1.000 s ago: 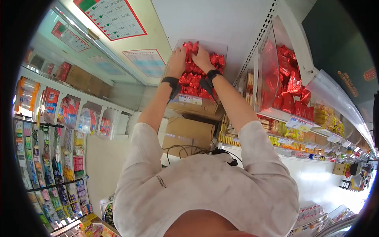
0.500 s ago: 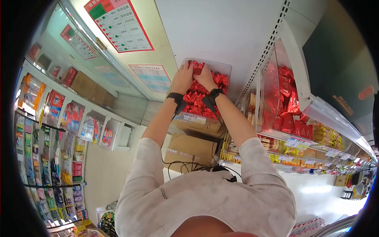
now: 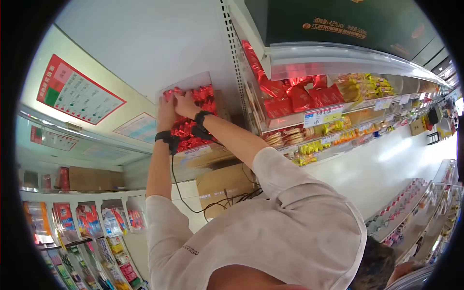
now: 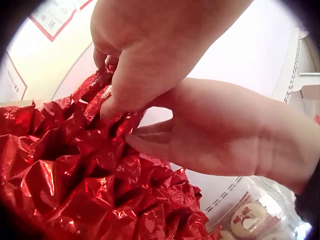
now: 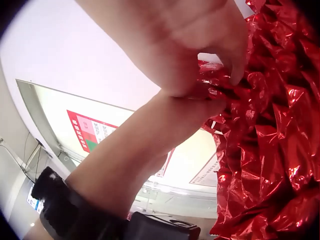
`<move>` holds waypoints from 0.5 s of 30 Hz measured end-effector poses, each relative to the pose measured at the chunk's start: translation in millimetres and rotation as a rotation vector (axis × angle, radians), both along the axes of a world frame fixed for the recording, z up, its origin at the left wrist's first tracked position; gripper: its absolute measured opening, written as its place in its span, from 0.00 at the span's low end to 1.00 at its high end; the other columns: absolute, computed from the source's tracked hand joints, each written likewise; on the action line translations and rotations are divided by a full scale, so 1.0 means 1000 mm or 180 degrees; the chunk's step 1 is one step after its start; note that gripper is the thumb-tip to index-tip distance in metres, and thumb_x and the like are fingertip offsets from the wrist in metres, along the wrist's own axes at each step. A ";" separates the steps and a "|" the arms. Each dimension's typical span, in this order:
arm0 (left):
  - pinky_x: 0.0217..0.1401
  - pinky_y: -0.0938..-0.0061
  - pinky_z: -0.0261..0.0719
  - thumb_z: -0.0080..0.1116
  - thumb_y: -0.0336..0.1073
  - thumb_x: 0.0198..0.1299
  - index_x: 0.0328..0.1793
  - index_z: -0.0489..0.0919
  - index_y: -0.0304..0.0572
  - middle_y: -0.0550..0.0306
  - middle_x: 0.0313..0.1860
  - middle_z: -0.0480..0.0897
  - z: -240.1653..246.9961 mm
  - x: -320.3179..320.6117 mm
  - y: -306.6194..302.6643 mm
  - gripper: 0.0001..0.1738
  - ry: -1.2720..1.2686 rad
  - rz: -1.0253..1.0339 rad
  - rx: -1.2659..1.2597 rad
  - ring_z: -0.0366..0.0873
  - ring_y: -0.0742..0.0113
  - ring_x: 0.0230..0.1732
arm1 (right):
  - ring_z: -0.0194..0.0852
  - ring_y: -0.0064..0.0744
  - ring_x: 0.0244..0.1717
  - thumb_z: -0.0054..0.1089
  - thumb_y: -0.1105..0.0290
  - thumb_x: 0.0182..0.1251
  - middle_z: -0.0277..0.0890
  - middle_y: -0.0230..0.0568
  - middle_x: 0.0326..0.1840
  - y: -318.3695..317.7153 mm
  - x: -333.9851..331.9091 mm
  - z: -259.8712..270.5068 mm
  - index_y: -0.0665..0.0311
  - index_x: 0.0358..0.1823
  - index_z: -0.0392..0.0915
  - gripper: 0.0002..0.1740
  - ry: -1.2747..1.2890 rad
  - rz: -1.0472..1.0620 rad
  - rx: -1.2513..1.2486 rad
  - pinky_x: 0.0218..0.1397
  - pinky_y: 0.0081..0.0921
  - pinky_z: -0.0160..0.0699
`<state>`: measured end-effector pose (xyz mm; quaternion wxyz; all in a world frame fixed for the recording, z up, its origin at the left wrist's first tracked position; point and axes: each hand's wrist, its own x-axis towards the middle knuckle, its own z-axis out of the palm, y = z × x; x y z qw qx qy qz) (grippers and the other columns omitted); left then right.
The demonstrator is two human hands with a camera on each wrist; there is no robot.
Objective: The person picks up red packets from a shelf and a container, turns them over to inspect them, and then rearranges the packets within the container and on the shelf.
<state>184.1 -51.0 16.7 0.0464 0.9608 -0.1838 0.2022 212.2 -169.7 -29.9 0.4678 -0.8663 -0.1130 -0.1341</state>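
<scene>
Red foil packets (image 3: 186,133) stand in tight rows in a clear-walled box on a shelf. At the rear left of the box, the left hand (image 3: 166,116) curls its fingers round a red packet; in the left wrist view this hand (image 4: 145,55) has its thumb against the foil. Close beside it, the right hand (image 3: 187,105) reaches in from the right. The right wrist view shows the right hand (image 5: 195,45) with bent fingers pinching foil among the packets (image 5: 265,140); its fingertips are partly hidden.
To the right, a shelf holds a bin of larger red packs (image 3: 307,99), with yellow snacks (image 3: 372,87) beyond. A price label (image 3: 198,152) fronts the box. Below are a cardboard carton (image 3: 222,186) and black cables (image 3: 227,200); a glass cabinet (image 3: 87,154) stands left.
The head view has swung to the right, so the box and hands appear further left and turned. Both hands remain at the packets near the back of the box.
</scene>
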 end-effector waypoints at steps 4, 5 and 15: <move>0.60 0.47 0.75 0.66 0.29 0.51 0.61 0.77 0.33 0.28 0.57 0.73 0.024 -0.005 -0.009 0.28 -0.0486 -0.0425 -0.0265 0.72 0.30 0.60 | 0.62 0.80 0.68 0.64 0.71 0.55 0.65 0.81 0.65 -0.012 0.007 0.008 0.68 0.72 0.67 0.39 0.0266 0.0613 -0.0131 0.71 0.61 0.69; 0.63 0.45 0.74 0.65 0.27 0.50 0.62 0.74 0.27 0.28 0.58 0.73 0.021 -0.005 -0.008 0.30 -0.0455 -0.0156 -0.0260 0.72 0.30 0.61 | 0.64 0.78 0.67 0.64 0.71 0.55 0.67 0.80 0.63 -0.014 0.000 0.015 0.71 0.69 0.68 0.37 0.0065 0.0506 0.0159 0.70 0.60 0.70; 0.78 0.53 0.68 0.65 0.40 0.67 0.74 0.69 0.27 0.26 0.74 0.69 0.046 -0.182 -0.017 0.35 0.0291 0.0202 -0.1295 0.66 0.33 0.77 | 0.80 0.71 0.56 0.61 0.71 0.56 0.79 0.78 0.51 -0.037 -0.019 0.022 0.81 0.72 0.57 0.42 0.0210 0.1007 0.0099 0.62 0.56 0.79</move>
